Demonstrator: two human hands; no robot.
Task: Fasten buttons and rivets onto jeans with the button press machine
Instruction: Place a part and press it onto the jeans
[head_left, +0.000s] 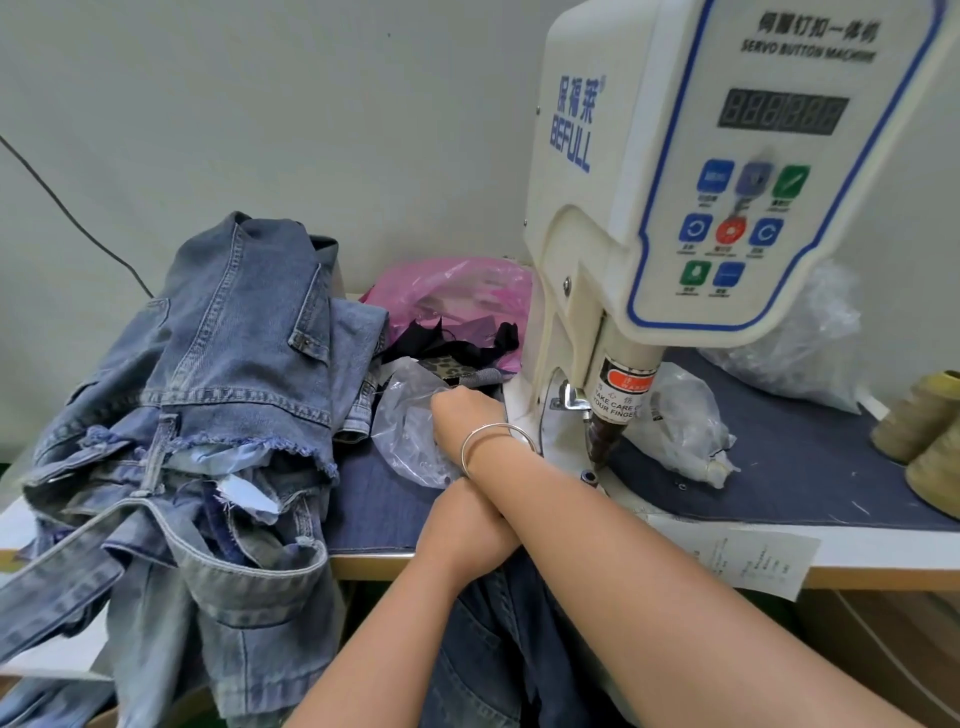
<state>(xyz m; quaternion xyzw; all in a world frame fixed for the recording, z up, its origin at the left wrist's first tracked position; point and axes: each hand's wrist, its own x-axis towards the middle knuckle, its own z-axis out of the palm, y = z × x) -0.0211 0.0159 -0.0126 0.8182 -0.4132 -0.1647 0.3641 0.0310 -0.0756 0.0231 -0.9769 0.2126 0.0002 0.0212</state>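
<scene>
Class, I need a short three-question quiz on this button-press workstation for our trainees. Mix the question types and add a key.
1. True or false: the right hand, with a bangle on its wrist, reaches into the clear plastic bag.
2. Where does the pile of jeans lie?
A) to the left of the button press machine
B) to its right, by the thread cones
C) behind the machine
3. Fill in: the warning label above the punch reads "take care of your ____".

Key: 1 true; 2 A; 3 fingers.
</scene>
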